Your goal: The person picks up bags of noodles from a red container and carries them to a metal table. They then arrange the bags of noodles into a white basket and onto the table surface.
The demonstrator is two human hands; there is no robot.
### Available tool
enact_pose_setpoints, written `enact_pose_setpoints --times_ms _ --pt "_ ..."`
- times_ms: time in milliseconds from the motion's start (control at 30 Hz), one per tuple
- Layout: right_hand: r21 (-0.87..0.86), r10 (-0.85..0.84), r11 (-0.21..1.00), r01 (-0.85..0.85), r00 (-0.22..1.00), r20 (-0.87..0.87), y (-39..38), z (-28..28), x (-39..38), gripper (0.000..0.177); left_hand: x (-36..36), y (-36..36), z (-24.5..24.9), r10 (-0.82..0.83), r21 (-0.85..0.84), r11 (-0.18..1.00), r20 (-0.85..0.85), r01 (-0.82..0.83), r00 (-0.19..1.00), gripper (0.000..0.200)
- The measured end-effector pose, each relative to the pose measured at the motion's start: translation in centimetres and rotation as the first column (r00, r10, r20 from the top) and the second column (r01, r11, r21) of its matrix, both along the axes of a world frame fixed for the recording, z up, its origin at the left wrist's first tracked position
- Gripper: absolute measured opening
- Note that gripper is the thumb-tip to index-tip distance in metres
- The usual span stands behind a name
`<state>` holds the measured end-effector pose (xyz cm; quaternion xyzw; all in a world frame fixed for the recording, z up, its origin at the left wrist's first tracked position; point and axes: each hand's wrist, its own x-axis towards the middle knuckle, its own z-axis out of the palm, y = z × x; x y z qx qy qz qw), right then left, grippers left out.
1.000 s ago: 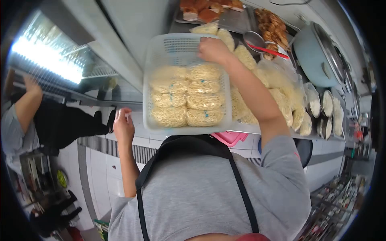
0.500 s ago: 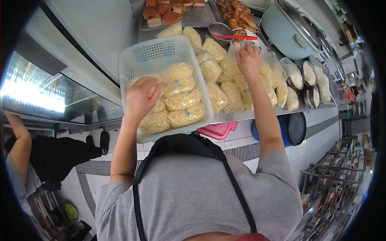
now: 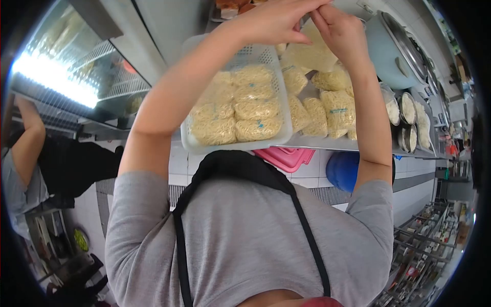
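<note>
Both my hands are raised together at the top of the view, above a pale bag of noodles (image 3: 313, 48) that hangs over the counter. My right hand (image 3: 340, 30) has its fingers closed at the bag's top. My left hand (image 3: 279, 20) reaches across from the left, its fingertips meeting the right hand's and its thumb apart; what they pinch is too small to tell. Below and left, a white basket (image 3: 288, 110) holds several bagged noodle portions (image 3: 257, 108). More noodle bags (image 3: 338, 110) lie on the metal counter beside the basket.
A large pale pot (image 3: 391, 61) stands at the back right, with metal bowls (image 3: 407, 108) of white food in front. Under the counter are a pink container (image 3: 289, 158) and a blue drum (image 3: 340, 171). Another person's arm (image 3: 30, 125) shows at far left.
My left hand has left the basket and risen to meet my right hand. My right hand has moved up, with a noodle bag now hanging beneath. The view has shifted a little.
</note>
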<state>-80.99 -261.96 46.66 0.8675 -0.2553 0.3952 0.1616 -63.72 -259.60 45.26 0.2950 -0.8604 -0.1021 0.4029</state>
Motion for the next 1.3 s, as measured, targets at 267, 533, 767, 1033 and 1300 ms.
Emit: enact_pose_setpoints --times_ms 267,533,767,1033,1300 --pt "0.481 0.035 0.844 0.238 0.87 -0.492 4.1 -5.2 0.6 0.022 6.4 1.3 -4.6 -0.001 0.21 0.97 0.503 -0.121 0.864 0.019" --pt "0.269 0.397 0.899 -0.345 0.903 -0.166 5.7 -2.3 -1.1 0.023 9.5 5.8 -2.3 0.06 0.062 0.995 0.268 -0.08 0.961 0.032" --pt "0.637 0.195 0.737 -0.226 0.973 0.119 7.2 -4.8 -1.7 0.015 5.4 6.5 -15.0 0.093 0.442 0.896 -0.297 0.05 0.95 0.073" --pt "0.697 -0.288 0.396 -0.597 0.64 0.712 5.6 -15.4 2.3 0.027 2.2 4.9 -14.4 0.37 0.652 0.757 -0.492 0.051 0.788 0.03" --pt "0.343 0.353 0.877 -0.337 0.935 0.017 7.0 -13.7 0.6 0.027 6.1 6.7 -14.0 0.044 0.124 0.992 -0.13 -0.028 0.99 0.016"
